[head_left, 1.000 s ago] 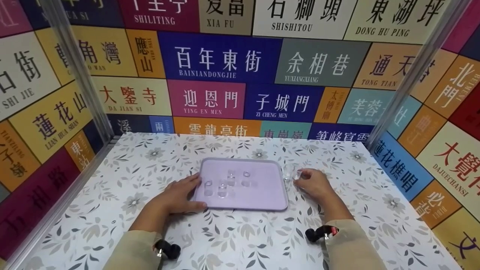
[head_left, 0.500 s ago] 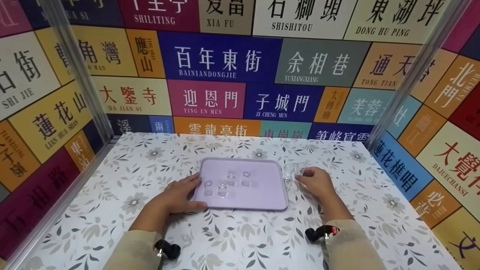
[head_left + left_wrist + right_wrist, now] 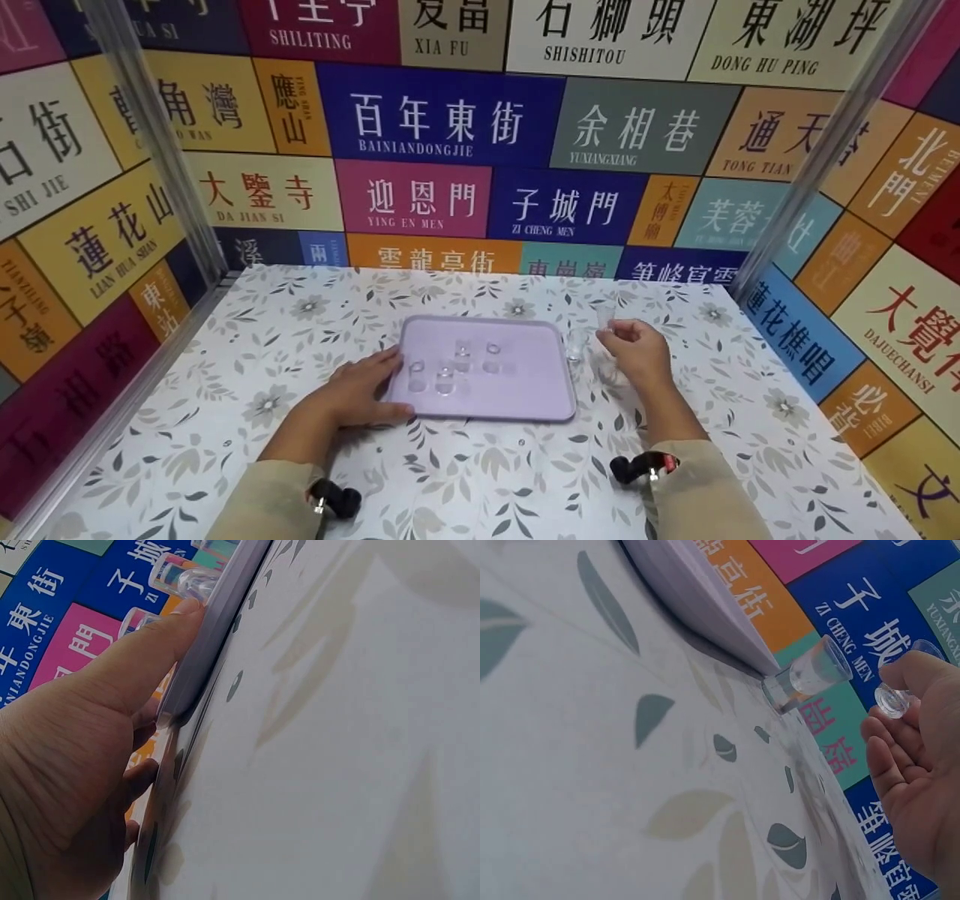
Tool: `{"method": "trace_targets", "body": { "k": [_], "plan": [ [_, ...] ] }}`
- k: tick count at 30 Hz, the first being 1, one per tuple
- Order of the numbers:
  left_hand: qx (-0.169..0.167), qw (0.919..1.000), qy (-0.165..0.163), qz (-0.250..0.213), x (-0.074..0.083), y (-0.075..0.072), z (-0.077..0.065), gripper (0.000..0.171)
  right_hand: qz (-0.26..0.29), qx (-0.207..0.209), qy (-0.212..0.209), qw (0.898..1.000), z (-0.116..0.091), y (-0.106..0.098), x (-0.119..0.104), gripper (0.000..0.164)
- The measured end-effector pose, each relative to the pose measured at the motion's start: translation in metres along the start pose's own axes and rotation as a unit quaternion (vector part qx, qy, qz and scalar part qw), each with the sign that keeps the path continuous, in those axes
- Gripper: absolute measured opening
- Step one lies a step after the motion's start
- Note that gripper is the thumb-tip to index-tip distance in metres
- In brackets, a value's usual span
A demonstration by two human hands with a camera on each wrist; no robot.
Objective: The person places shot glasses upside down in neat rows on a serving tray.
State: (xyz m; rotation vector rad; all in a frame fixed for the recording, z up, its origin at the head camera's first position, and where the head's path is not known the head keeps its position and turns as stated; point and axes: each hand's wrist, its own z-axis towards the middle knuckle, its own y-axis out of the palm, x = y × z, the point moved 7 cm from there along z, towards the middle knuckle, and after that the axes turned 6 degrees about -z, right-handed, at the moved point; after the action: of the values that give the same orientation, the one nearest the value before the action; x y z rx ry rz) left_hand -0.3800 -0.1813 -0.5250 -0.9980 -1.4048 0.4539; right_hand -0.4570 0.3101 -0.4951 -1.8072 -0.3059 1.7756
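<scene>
A lilac tray (image 3: 517, 397) lies on the table, carrying several small clear shot glasses (image 3: 445, 382). My left hand (image 3: 358, 390) rests at the tray's near left corner, its straight thumb (image 3: 154, 652) along the front rim and its fingers by the left side. Right of the tray, my right hand (image 3: 637, 356) pinches a clear shot glass (image 3: 604, 315) between thumb and fingers, held above the table. In the right wrist view the base of this held glass (image 3: 892, 701) shows, partly covered by the thumb. Another clear shot glass (image 3: 810, 679) stands close to the tray's right edge.
The table (image 3: 480, 480) has a white cover with grey leaves and flowers. Behind it rises a wall (image 3: 442, 112) of coloured name panels, with clear upright posts (image 3: 161, 135) at the back corners.
My right hand has risen and moved slightly away from me, lifting the pinched shot glass from beside the standing one. The left hand and the tray have stayed put.
</scene>
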Motion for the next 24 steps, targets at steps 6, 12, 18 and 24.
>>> {"method": "trace_targets", "body": {
  "k": [6, 12, 18, 24],
  "plan": [
    [0.002, 1.0, 0.004, 0.002, 0.001, 0.0, 0.0, 0.114, 0.098, 0.013, -0.015, 0.995, -0.005, 0.002, -0.015, 0.052],
    [0.006, 0.9998, 0.017, 0.013, 0.004, -0.002, 0.001, 0.112, 0.151, 0.011, -0.037, 0.988, -0.012, 0.005, -0.034, 0.049],
    [0.0, 0.9999, 0.009, 0.009, 0.003, 0.0, 0.001, 0.114, 0.168, 0.012, -0.064, 0.984, -0.015, 0.013, -0.047, 0.046],
    [0.002, 1.0, 0.006, 0.006, 0.001, 0.0, 0.001, 0.113, 0.184, 0.009, -0.084, 0.979, -0.017, 0.025, -0.063, 0.048]
  ]
}}
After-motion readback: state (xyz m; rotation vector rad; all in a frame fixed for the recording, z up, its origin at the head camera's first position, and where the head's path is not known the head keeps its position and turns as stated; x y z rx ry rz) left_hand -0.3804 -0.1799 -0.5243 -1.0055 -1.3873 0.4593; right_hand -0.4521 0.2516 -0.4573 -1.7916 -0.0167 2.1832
